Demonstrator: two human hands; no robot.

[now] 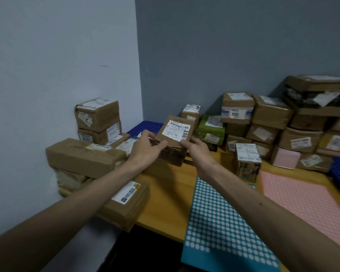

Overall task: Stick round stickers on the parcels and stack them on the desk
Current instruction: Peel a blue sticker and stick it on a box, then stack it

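Here, a small brown cardboard parcel with a white barcode label [175, 134] is held tilted above the wooden desk [165, 193], the left hand [147, 144] and right hand [196, 148] each gripping a lower corner. No round sticker shows on it. Judging by this, it awaits one from the teal sheet of white round stickers [224, 222]; the left-hand stack of brown boxes [86, 154] and right-hand pile of cardboard parcels [283, 124] sit nearby.
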